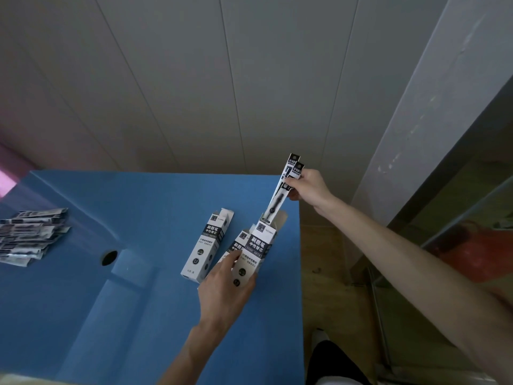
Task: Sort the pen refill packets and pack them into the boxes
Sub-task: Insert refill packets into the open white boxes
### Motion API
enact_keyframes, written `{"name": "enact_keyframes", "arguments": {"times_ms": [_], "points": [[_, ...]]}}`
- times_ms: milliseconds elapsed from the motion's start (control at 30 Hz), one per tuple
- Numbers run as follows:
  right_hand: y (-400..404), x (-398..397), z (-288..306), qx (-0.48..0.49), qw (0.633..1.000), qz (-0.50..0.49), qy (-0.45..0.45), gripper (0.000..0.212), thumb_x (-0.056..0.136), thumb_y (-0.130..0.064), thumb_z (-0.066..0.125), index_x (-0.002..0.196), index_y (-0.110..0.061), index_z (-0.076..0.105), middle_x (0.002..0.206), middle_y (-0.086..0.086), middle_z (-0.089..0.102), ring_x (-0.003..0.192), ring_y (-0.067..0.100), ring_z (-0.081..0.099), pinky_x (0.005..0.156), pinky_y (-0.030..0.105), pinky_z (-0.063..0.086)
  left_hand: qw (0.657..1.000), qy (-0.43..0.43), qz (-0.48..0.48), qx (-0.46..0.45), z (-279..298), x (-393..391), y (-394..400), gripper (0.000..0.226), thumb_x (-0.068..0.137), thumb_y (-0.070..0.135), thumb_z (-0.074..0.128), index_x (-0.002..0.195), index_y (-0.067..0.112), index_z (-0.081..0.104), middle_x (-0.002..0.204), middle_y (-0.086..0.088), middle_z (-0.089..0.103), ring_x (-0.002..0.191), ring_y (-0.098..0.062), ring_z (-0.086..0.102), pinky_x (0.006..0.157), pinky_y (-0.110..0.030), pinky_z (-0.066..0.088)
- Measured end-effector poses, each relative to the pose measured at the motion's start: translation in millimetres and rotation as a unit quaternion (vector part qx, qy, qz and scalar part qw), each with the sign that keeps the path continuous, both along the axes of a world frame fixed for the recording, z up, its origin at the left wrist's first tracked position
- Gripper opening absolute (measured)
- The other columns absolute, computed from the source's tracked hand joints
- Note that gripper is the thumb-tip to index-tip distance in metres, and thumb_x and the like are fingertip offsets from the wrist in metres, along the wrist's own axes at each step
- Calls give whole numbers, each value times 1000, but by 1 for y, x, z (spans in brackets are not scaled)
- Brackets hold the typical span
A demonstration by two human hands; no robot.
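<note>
While left hand (224, 290) grips the open box (256, 245) upright on the blue table (138, 315), right hand (308, 187) pinches 2 refill packets (288, 179) near their tops, lower ends in the box mouth. 2 more boxes (206, 245) lie just left. Loose packet pile (30, 234) sits far left.

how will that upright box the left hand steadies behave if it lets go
The upright box looks tall and narrow, so it probably tips easily. Thin card with open flaps suggests light and crushable. The refill packets in the right hand could nudge it.
</note>
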State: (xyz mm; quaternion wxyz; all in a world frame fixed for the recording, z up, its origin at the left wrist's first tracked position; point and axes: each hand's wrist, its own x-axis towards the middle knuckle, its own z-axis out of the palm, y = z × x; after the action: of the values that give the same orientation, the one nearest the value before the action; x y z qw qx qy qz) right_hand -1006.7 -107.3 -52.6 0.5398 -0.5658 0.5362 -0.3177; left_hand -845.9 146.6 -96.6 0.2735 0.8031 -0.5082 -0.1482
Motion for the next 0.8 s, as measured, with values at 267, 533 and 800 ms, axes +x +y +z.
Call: {"name": "enact_keyframes", "arguments": {"times_ms": [267,533,800], "points": [[27,9,-3,-77,997,22,20,10,100,-15,64,107,-10,68,94,5,76,83,18,74,68,28,61,1000,20,6,4,0,-1,0,45,81,51,73,123,42,59,89,29,61,80,3,57,68,-26,49],[54,10,0,-127,988,35,-84,9,99,-12,65,108,-14,66,100,4,75,85,11,72,69,23,57,999,40,34,7,-4,4,0,47,82,54,71,125,39,57,94,23,64,82,-3,62,74,-32,53],[57,14,5,-53,994,64,-67,5,97,-13,66,101,-10,68,94,5,78,82,15,74,66,26,57,999,17,38,-17,-2,1,-5,52,82,53,72,129,37,58,110,21,67,98,-7,64,79,-32,53]]}}
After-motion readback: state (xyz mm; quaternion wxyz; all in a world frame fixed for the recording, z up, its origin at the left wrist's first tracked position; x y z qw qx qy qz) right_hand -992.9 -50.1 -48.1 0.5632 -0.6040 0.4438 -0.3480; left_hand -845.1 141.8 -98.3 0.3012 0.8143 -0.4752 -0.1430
